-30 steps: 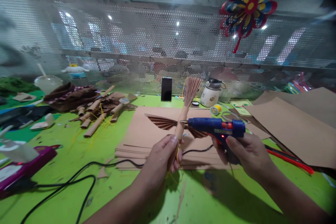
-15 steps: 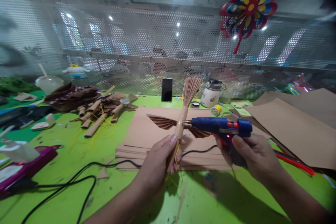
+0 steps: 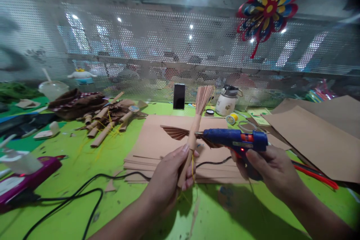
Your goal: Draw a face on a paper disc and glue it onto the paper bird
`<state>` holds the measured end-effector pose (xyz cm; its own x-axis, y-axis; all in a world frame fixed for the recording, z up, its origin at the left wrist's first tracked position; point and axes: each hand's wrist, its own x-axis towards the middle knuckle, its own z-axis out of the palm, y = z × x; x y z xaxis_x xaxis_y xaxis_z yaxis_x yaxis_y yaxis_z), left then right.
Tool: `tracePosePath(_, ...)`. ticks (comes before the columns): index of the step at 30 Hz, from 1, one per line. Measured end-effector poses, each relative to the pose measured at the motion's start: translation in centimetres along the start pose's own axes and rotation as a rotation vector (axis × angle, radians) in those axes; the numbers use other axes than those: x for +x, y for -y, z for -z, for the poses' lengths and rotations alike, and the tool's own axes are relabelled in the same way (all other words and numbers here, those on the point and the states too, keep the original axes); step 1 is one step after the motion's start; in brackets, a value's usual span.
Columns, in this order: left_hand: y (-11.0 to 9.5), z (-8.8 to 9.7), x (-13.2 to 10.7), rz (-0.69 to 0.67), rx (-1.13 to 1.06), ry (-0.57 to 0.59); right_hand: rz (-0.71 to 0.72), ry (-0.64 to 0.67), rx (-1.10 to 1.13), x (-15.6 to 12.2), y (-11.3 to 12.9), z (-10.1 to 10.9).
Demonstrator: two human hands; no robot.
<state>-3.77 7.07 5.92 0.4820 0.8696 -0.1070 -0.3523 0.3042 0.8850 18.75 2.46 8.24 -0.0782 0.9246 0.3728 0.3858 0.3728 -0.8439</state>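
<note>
My left hand point(image 3: 171, 168) is closed round the lower part of a brown paper figure point(image 3: 194, 135), a rolled tube with a pleated fan at its top and pleated wings at both sides. Yellow thread point(image 3: 192, 161) hangs from the tube by my fingers. In my right hand point(image 3: 270, 165) is a blue hot glue gun point(image 3: 236, 138), its small red light lit. The gun's metal nozzle is at the tube where the wings meet it; I cannot tell if it touches. The gun's body covers part of the right wing.
Under my hands lies a stack of brown paper point(image 3: 152, 131) on the green table point(image 3: 84, 168). Rolled paper pieces point(image 3: 104, 127) lie at left, near a purple power strip point(image 3: 50, 168). Behind stand a phone point(image 3: 179, 96) and a bottle point(image 3: 225, 101); red-handled tool point(image 3: 315, 175) at right.
The glue gun's nozzle has shifted slightly left and down against the tube. The paper figure has turned a little, its fan appearing narrower. Both hands keep their hold.
</note>
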Motion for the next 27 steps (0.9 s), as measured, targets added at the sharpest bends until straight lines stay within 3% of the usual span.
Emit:
tracePosePath(5, 0.0, -0.1, 0.0, -0.001, -0.066, 0.029, 0.014, 0.011, 0.038, -0.4, 0.0, 0.8)
tracePosePath(12, 0.0, 0.1, 0.1, 0.025, -0.06, 0.051, -0.038, -0.217, 0.343, -0.1, 1.0, 2.6)
tracePosePath(19, -0.2, 0.2, -0.2, 0.086, -0.014, 0.157, -0.011, 0.004, 0.399, 0.9, -0.9, 3.6)
tracePosePath(27, -0.1, -0.2, -0.7, 0.112, -0.001, 0.179, -0.017, 0.048, 0.366, 1.1, -1.5, 3.7)
